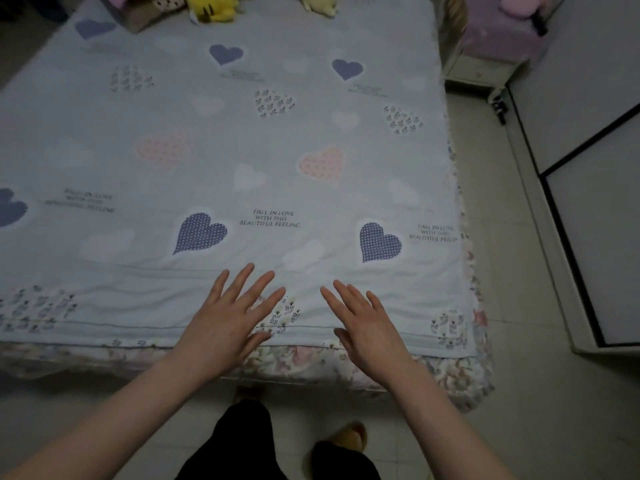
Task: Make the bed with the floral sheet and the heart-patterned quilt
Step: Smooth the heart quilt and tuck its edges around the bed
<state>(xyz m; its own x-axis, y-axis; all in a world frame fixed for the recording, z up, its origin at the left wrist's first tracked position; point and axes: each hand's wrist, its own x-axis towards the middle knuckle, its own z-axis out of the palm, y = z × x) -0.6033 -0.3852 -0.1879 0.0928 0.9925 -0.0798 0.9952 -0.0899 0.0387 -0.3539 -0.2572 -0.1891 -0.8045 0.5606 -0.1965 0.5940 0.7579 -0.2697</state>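
Both hands reach out over the foot of the bed, fingers straight and spread, holding nothing. The left hand (225, 327) and the right hand (367, 327) lie palm-down, side by side, over the near hem of the heart-patterned quilt (242, 150). It is not clear whether they press the cloth or hover just above it.

Just below the hands, the floral sheet (311, 362) shows as a band hanging over the mattress edge, and it runs on around the right corner and up the right side. The quilt lies spread on top of it and covers nearly the whole bed. It is pale blue, with dotted navy, pink, white and flower-filled hearts and lines of printed text. Soft ripples cross it near the hem, and farther up it lies flat.

On the tiled floor (502, 427) stand dark trouser legs (239, 441) and a tan slipper (349, 436). A black-framed wardrobe door (595, 237) stands to the right, apart from the bed. Beyond it, a pale nightstand (481, 69) sits beside the far corner. A yellow plush toy (214, 6) and a cream plush toy (320, 3) rest at the head end.
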